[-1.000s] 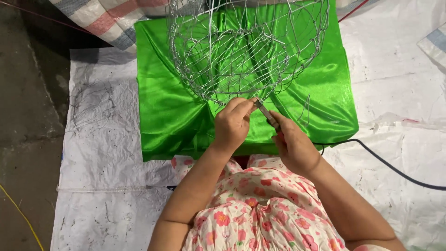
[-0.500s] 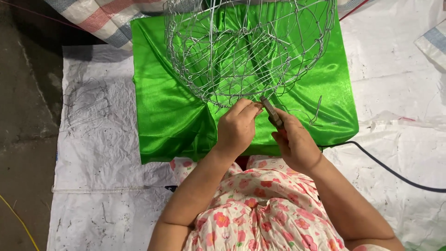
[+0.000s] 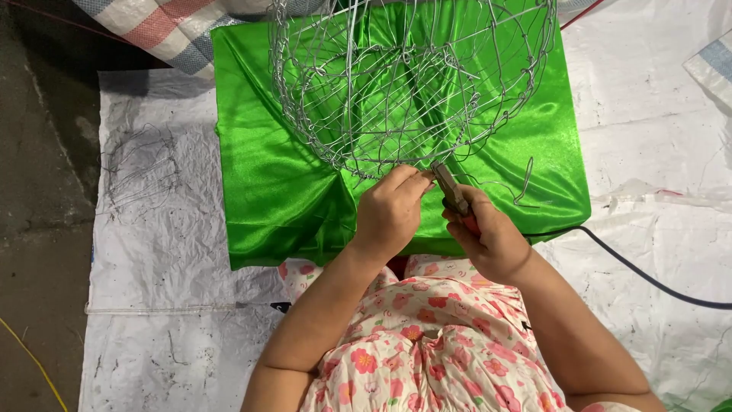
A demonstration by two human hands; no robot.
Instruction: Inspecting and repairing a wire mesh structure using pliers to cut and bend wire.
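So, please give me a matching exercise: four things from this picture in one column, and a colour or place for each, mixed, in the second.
Things:
1. wire frame
2. cloth
3. pliers
4. cable

Colour or place:
a. black, on the white sheet at the right
b. in the right hand
c. silver, standing on the cloth
d. shiny green

Pairs: 1-c, 2-d, 3-b, 4-a

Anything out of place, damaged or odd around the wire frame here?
Little stands out. A loose bent wire piece lies on the green cloth right of the pliers, apart from the wire frame. The cloth is bunched and creased near the left hand.
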